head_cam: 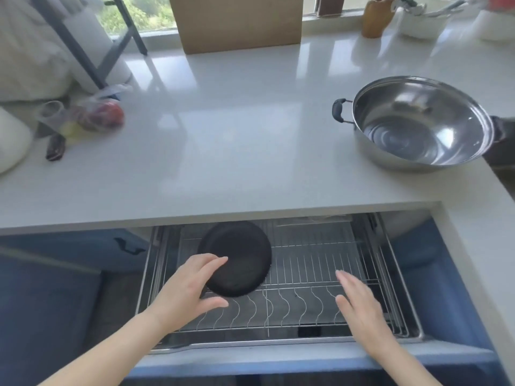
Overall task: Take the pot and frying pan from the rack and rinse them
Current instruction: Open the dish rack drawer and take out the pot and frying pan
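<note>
A small black frying pan point(239, 257) lies in the pulled-out wire rack drawer point(320, 277) below the counter edge. My left hand point(192, 285) reaches over the pan's near-left rim, fingers on top and thumb spread below it; its handle is hidden under the hand. My right hand point(359, 305) hovers flat and open over the rack to the right of the pan, holding nothing. A steel pot point(418, 121) with black side handles stands upright on the white counter at the right, away from both hands.
The white countertop point(223, 140) runs across the view above the drawer. At the left lie a plastic bag of fruit point(94, 115) and a dark packet point(55, 147). A cardboard box point(237, 20) stands by the window. Blue cabinet fronts flank the drawer.
</note>
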A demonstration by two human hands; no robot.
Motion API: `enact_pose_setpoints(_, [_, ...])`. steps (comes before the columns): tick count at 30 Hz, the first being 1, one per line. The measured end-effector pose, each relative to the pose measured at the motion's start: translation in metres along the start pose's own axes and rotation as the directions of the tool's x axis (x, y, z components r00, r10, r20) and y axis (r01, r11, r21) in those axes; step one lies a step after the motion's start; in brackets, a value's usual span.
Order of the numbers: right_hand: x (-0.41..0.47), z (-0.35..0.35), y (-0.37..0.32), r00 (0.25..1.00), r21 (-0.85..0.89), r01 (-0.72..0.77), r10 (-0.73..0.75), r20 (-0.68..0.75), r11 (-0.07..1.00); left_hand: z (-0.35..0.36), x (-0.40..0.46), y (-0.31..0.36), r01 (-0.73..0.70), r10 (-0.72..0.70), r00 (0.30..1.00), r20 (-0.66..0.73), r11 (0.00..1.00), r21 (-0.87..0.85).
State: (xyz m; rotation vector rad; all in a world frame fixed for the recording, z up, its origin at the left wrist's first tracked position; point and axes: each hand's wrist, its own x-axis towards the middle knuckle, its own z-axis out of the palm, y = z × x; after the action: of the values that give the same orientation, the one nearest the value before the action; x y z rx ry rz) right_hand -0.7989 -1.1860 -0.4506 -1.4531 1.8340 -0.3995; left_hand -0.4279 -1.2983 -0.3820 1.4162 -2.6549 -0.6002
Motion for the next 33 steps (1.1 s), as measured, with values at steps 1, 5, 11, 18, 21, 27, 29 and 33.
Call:
enact_pose_setpoints(1, [0.000,0.000,0.001,1.000,-0.006,-0.014,0.014,-0.021,1.000,0.006,-0.005,-0.004,0.024,-0.024,1.000,-0.005,1.000,-0.012])
enact_pose_setpoints(5, [-0.008,0.006,0.005,0.999,-0.055,-0.044,0.045,0.017,0.998,0.031,-0.018,-0.024,0.131,-0.129,0.991,0.030,0.990,-0.044])
enact_pose_setpoints(11, [-0.021,0.010,0.007,0.994,-0.192,-0.027,0.046,0.098,0.981,0.061,-0.033,-0.047,0.308,-0.301,0.947,0.112,0.950,-0.046])
enact_pose_setpoints(18, [0.027,0.036,-0.023,0.968,-0.359,0.092,0.000,0.250,0.929,0.092,-0.043,-0.068,0.457,-0.448,0.880,0.161,0.889,-0.024])
enact_pose_setpoints(21, [0.065,0.063,-0.033,0.953,-0.422,0.154,-0.020,0.304,0.894,0.110,-0.044,-0.079,0.496,-0.494,0.847,0.195,0.867,0.043])
enact_pose_setpoints(27, [0.139,0.106,-0.039,0.922,-0.501,0.229,-0.022,0.386,0.834,0.145,-0.030,-0.108,0.520,-0.519,0.811,0.269,0.851,0.074])
enact_pose_setpoints(29, [0.158,0.115,-0.035,0.910,-0.515,0.240,-0.007,0.414,0.823,0.155,-0.025,-0.118,0.527,-0.519,0.802,0.296,0.848,0.058])
enact_pose_setpoints(33, [0.180,0.126,-0.025,0.891,-0.470,0.256,-0.018,0.453,0.845,0.169,-0.017,-0.134,0.537,-0.505,0.805,0.311,0.843,-0.020])
